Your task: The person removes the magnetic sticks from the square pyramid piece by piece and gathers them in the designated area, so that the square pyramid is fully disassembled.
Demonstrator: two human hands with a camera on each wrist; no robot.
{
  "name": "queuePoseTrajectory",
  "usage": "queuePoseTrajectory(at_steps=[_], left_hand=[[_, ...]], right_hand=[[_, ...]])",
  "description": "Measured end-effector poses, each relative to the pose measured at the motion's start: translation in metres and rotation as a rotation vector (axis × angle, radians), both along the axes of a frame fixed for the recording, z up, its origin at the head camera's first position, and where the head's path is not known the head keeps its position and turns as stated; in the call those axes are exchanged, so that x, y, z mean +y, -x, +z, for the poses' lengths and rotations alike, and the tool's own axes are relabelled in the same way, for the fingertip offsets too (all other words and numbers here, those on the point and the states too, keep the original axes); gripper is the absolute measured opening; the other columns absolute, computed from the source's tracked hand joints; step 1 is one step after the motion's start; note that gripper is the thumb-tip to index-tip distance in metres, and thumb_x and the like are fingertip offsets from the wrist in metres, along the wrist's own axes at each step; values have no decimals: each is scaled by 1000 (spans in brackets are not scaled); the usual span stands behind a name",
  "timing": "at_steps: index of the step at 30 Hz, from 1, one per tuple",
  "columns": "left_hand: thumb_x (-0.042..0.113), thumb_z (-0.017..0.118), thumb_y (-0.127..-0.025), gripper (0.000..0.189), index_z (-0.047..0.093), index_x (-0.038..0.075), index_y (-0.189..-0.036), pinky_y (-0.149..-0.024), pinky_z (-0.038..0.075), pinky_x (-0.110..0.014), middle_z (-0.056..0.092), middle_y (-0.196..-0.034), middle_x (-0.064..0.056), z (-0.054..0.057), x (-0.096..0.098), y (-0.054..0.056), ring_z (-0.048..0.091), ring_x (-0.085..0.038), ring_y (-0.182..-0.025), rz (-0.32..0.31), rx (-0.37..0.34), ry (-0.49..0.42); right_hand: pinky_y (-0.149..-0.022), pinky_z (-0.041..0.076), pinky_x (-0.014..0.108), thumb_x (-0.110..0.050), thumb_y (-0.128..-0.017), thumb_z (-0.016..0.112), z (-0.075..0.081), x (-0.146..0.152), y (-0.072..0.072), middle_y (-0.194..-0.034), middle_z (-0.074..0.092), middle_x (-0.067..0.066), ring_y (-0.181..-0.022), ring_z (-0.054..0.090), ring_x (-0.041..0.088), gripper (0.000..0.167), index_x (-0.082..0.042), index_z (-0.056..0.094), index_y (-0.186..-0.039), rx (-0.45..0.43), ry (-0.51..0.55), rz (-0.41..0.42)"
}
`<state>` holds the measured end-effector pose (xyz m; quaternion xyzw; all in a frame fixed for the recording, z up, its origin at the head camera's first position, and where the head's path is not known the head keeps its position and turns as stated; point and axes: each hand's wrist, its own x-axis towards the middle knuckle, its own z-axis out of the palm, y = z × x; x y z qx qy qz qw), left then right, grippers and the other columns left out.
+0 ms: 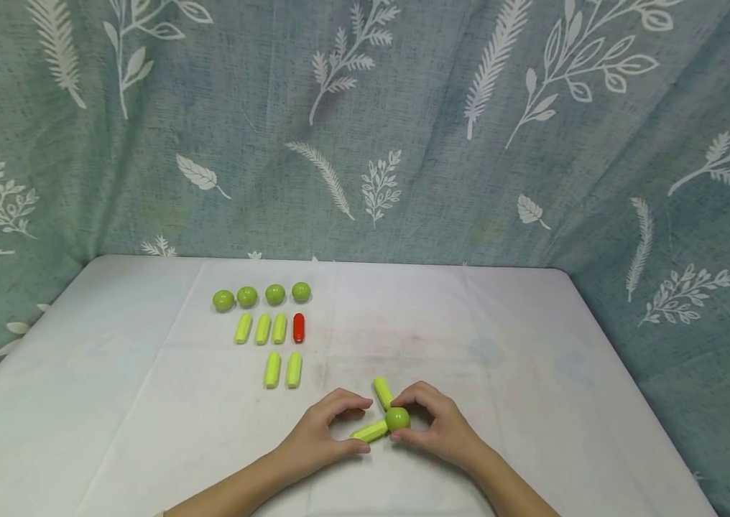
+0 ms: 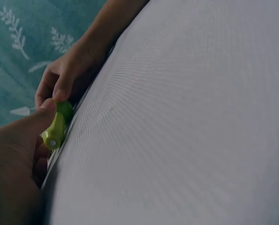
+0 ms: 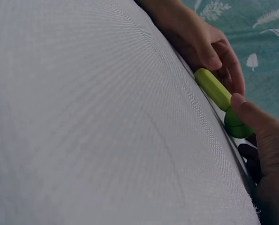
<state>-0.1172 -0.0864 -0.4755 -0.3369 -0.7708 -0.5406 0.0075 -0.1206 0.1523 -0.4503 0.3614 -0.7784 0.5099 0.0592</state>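
Note:
My right hand [image 1: 444, 429] pinches a glossy green ball [image 1: 397, 419] between thumb and fingers, low over the white table. Two yellow-green ribbed sticks meet the ball in a V: one stick [image 1: 370, 431] points left, the other stick [image 1: 382, 393] points up and away. Around the left-pointing stick, my left hand [image 1: 318, 435] holds its thumb and fingers apart, with the thumb close to the stick's outer end. In the right wrist view a gap shows between the left thumb and that stick [image 3: 213, 89]. The far stick is hidden in both wrist views.
Left of centre, several green balls [image 1: 275, 294] form a row at the back. In front lie yellow-green sticks [image 1: 263, 329] and one red stick [image 1: 299, 328]. Two more yellow-green sticks [image 1: 272, 370] lie nearer. A leaf-patterned curtain [image 1: 339, 143] hangs behind the white table [image 1: 501, 345].

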Motion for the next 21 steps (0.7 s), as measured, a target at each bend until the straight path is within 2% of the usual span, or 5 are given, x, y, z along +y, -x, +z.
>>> queuePoseTrajectory(at_steps=[3, 8, 12, 18, 21], left_hand=[[15, 81, -72, 49, 61, 4, -115, -83, 51, -28, 63, -106, -8, 1, 6, 1, 62, -20, -93, -28, -6, 49], [23, 78, -77, 37, 64, 17, -111, -80, 50, -23, 63, -99, 7, 0, 8, 4, 58, -5, -88, -51, 46, 124], [19, 74, -82, 30, 65, 17, -111, -78, 50, -23, 62, -96, 9, -2, 6, 4, 57, -2, -86, -51, 87, 126], [15, 72, -84, 27, 64, 14, -110, -75, 50, -21, 60, -93, 8, -3, 4, 3, 54, -1, -83, -53, 102, 101], [15, 70, -86, 25, 64, 14, -110, -73, 49, -20, 59, -92, 7, -4, 2, 2, 53, -2, -81, -63, 120, 99]], right_hand=[[-85, 50, 26, -1, -68, 82, 0, 0, 0, -96, 62, 13, -92, 60, 23, 38, 1, 62, -100, 13, 4, 3], [-85, 50, 26, 0, -69, 81, -1, 1, 0, -96, 62, 12, -91, 60, 22, 37, 0, 61, -100, 17, 4, 3], [-85, 50, 26, 0, -70, 80, 0, 1, 0, -96, 62, 11, -91, 60, 22, 36, 0, 61, -100, 15, -1, 0], [-85, 50, 27, 1, -70, 80, 2, -1, -1, -96, 62, 11, -91, 59, 22, 34, -1, 61, -99, 14, -16, 6], [-85, 50, 27, 1, -71, 80, 2, -1, -2, -96, 63, 12, -92, 60, 22, 34, 0, 61, -99, -17, -17, 12]])
